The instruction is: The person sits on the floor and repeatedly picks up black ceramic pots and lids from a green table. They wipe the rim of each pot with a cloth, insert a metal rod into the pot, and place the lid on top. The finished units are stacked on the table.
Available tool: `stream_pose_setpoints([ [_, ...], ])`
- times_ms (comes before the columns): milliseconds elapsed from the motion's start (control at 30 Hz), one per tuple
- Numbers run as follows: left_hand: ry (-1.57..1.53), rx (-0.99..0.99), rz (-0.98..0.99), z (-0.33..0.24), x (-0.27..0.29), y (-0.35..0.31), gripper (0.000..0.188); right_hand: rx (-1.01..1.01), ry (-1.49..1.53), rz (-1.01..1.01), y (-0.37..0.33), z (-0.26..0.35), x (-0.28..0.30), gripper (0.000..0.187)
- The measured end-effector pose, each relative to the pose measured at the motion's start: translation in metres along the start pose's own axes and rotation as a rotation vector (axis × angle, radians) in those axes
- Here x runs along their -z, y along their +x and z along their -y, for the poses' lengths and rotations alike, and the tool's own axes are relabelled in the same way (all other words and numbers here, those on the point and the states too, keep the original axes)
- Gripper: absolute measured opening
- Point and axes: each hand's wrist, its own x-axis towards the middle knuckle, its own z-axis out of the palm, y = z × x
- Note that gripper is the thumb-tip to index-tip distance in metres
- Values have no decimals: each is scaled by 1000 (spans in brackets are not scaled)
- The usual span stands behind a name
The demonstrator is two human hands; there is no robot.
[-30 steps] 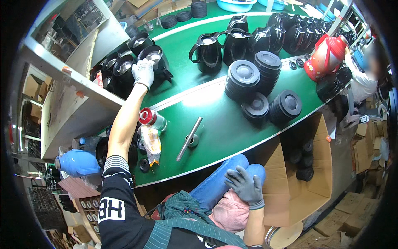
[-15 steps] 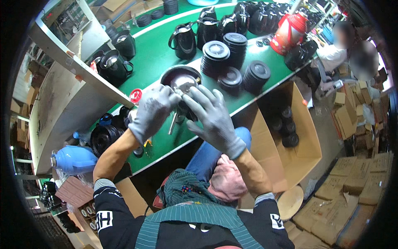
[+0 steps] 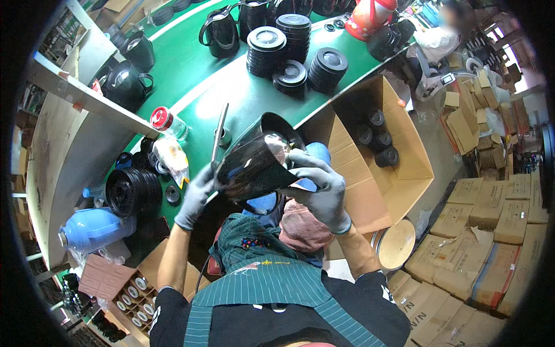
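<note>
A glossy black jug body (image 3: 247, 172) is held tilted over my lap at the table's front edge, its wide mouth turned up and away. My left hand (image 3: 196, 198) is closed at its lower left end. My right hand (image 3: 319, 184) grips its right side near the rim, fingers bent round the edge. Inside the mouth a shiny silvery surface shows. A thin metal rod (image 3: 220, 132) slants up beside my left hand; whether that hand also holds it I cannot tell. Just behind the rod, a small metal cylinder (image 3: 224, 137) stands on the green table (image 3: 196, 124).
Stacked black lids (image 3: 266, 52) and black jugs (image 3: 221, 33) stand farther back. At left are a red-lidded jar (image 3: 169, 122), black rings (image 3: 130, 191) and a blue flask (image 3: 98, 227). An open carton (image 3: 413, 168) holds black parts at right. A person (image 3: 439, 40) sits beyond.
The jug body has been lifted from the table and tilted toward me. My hands have moved apart, the left down to its lower end, the right along its side. The view has shifted.
</note>
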Motion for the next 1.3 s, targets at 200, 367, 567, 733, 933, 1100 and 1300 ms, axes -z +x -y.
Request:
stream_pose_setpoints([
  [200, 252, -367, 333, 83, 1, 26, 61, 47, 110, 199, 3, -8, -14, 40],
  [367, -32, -198, 236, 94, 3, 35, 61, -42, 179, 541, 43, -35, 8, 37],
  [567, -104, -120, 189, 88, 14, 42, 62, -110, -981, -52, 202, -201, 96, 99],
  [733, -134, -75, 198, 92, 17, 43, 62, -481, -1198, -102, 253, -297, 140, 120],
  [933, -162, -46, 203, 100, 14, 41, 62, -30, -825, -249, 207, -231, 93, 83],
  [1100, -181, -81, 275, 94, -4, 61, 63, -440, 574, 191, 83, -95, 6, 100],
  [1300, -185, -87, 356, 84, -9, 60, 63, -212, 136, 196, 28, -79, -2, 99],
])
